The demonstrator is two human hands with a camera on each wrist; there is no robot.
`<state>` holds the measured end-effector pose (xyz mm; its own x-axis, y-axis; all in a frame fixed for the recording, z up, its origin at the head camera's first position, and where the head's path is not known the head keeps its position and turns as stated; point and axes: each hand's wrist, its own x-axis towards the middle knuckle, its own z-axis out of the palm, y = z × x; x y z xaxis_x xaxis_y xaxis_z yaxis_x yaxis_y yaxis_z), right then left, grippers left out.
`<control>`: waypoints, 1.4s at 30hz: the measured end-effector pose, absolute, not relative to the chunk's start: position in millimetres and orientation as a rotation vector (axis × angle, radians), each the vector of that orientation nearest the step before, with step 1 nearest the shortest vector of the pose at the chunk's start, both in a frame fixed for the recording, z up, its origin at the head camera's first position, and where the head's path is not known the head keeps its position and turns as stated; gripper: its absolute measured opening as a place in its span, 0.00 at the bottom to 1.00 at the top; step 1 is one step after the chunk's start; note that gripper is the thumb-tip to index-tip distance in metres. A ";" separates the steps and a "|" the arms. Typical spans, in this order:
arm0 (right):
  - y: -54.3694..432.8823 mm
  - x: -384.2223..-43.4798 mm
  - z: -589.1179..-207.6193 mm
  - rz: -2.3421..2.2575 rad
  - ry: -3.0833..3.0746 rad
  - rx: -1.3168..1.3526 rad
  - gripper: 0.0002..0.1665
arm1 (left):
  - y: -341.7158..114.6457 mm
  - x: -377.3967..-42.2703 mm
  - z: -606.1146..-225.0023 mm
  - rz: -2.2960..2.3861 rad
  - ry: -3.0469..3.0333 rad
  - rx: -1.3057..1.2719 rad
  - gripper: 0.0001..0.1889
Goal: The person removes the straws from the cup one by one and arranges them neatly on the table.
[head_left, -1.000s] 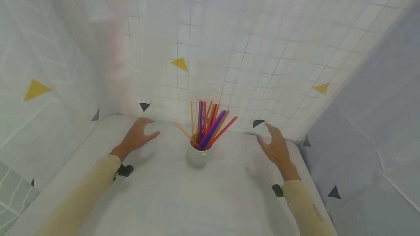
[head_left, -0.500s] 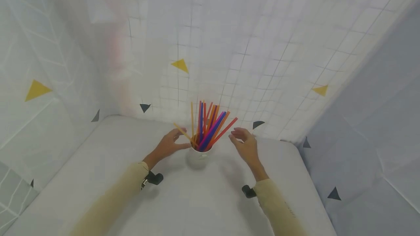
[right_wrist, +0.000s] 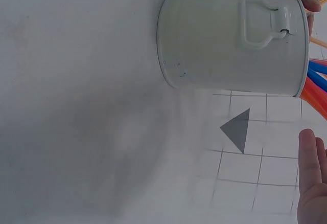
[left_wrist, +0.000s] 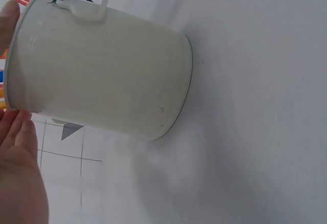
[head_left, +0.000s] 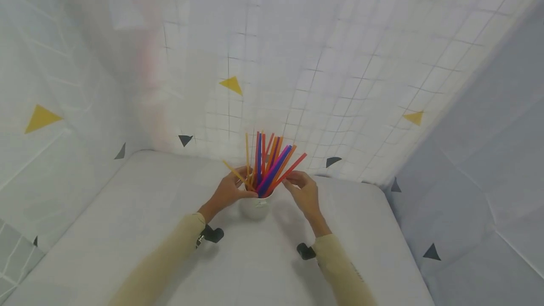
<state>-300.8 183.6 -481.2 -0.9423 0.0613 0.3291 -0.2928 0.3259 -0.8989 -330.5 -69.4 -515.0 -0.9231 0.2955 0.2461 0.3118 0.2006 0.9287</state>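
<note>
Pot: white and upright on the table; the landmark for all positions below is this pot. A small loop handle hangs on its wall, on the side facing the person.
Straws: a bundle of coloured straws stands in the pot, lower ends inside, upper ends fanned above the rim. One yellow straw leans out to the pot's left; one red straw leans out to its right.
Left hand: the left hand is at the pot's left rim, thumb across the front, fingers round the far side of the leftmost straws. Thumb and fingers stand apart; no firm grip is evident.
Right hand: the right hand is just right of the pot, near the red straw, thumb and fingers apart. Its fingers are clear of the pot's wall; contact with the straw cannot be told.
Grid-marked wall: the wall rises behind the pot.
Stage: judged early. Both hands are placed about the pot, one per side. Still outstanding: a secure hold by either hand; the visible straws remain in the pot.
</note>
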 end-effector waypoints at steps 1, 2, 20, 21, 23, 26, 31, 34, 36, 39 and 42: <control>182.5 -300.8 -481.3 1.654 -2.291 0.206 0.20 | -68.9 -329.9 -514.9 -1.877 -2.429 -0.610 0.44; 181.3 -300.4 -481.2 1.659 -2.288 0.203 0.19 | -68.6 -329.7 -515.4 -1.870 -2.431 -0.619 0.44; 168.8 -303.6 -483.9 1.707 -2.296 0.132 0.21 | -67.8 -331.3 -513.1 -1.810 -2.396 -0.640 0.46; 168.2 -303.7 -483.7 1.707 -2.297 0.133 0.21 | -68.0 -331.8 -513.5 -1.810 -2.399 -0.640 0.46; 166.3 -302.5 -482.0 1.717 -2.290 0.147 0.21 | -68.5 -331.8 -513.1 -1.800 -2.412 -0.636 0.46; 162.5 -294.6 -470.9 1.723 -2.281 0.182 0.18 | -68.7 -332.0 -512.9 -1.784 -2.424 -0.641 0.46; 159.7 -287.0 -461.5 1.730 -2.257 0.220 0.16 | -68.4 -331.6 -511.8 -1.781 -2.428 -0.654 0.45; 161.8 -293.0 -471.5 1.730 -2.243 0.208 0.15 | -68.6 -331.7 -512.6 -1.787 -2.424 -0.664 0.45; 163.9 -298.8 -479.9 1.718 -2.238 0.201 0.14 | -69.1 -331.6 -513.1 -1.789 -2.423 -0.669 0.44; 166.5 -305.4 -486.8 1.696 -2.231 0.208 0.13 | -69.7 -331.7 -513.2 -1.778 -2.427 -0.675 0.45; 168.6 -308.4 -484.7 1.693 -2.219 0.232 0.13 | -70.1 -332.1 -513.4 -1.771 -2.440 -0.669 0.45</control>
<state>-308.4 168.6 -484.7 -0.9293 0.0746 0.3618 -0.3293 0.2768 -0.9028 -332.1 -70.1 -513.4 -0.9048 0.3118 0.2900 0.3723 0.2489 0.8941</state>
